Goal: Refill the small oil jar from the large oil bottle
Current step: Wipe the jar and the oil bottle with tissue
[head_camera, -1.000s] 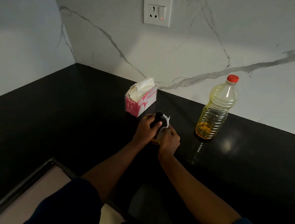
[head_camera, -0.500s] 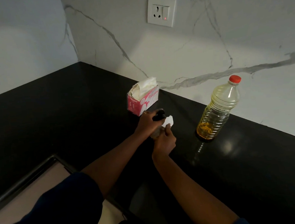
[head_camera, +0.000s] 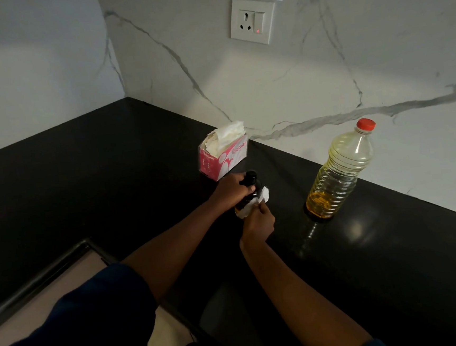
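The small oil jar (head_camera: 247, 198), dark with a black top (head_camera: 250, 177), stands on the black counter (head_camera: 110, 169). My left hand (head_camera: 229, 190) grips its upper part around the black top. My right hand (head_camera: 258, 221) presses a white tissue (head_camera: 253, 205) against the jar's side. Most of the jar is hidden by both hands. The large oil bottle (head_camera: 337, 174), clear plastic with a red cap (head_camera: 366, 124) on it, stands upright to the right, apart from my hands, with yellow oil low in it.
A pink tissue box (head_camera: 221, 159) with white tissues sticking out sits just behind the jar by the marble wall. A wall socket (head_camera: 252, 20) is above it. The counter's edge (head_camera: 71, 251) and a pale floor lie at lower left.
My right hand has slid the tissue down the jar's side and drawn back toward me. My left hand has stayed on the jar's top. The large bottle has not moved.
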A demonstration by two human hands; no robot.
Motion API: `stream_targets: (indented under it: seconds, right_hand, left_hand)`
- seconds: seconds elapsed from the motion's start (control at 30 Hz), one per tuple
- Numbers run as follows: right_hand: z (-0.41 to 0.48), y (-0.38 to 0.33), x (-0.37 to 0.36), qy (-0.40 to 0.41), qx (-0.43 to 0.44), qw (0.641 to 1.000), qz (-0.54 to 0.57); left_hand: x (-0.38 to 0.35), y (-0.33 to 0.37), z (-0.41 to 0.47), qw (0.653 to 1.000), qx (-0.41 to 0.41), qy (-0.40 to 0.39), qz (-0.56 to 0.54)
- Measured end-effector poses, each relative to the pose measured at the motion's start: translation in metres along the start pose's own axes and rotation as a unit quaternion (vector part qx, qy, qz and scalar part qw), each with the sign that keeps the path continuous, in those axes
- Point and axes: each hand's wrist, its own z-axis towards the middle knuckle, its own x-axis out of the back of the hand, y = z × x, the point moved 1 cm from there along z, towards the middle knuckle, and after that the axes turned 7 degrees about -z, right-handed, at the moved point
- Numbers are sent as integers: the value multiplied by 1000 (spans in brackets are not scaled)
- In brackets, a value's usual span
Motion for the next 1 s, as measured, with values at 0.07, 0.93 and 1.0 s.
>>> stream_targets:
  seconds: [0.07, 0.93, 1.0]
  right_hand:
    - [-3, -2, -2, 4, 32, 999, -11]
    - [13, -28, 5, -8, -7, 1000, -4]
    - [24, -21, 6, -20, -49, 998, -17]
  left_hand:
    - [1, 0, 0, 1000, -2, 10, 1]
    - [-6, 10, 0, 999, 17, -11, 47]
    - [-3, 11, -1, 998, 27, -32, 48]
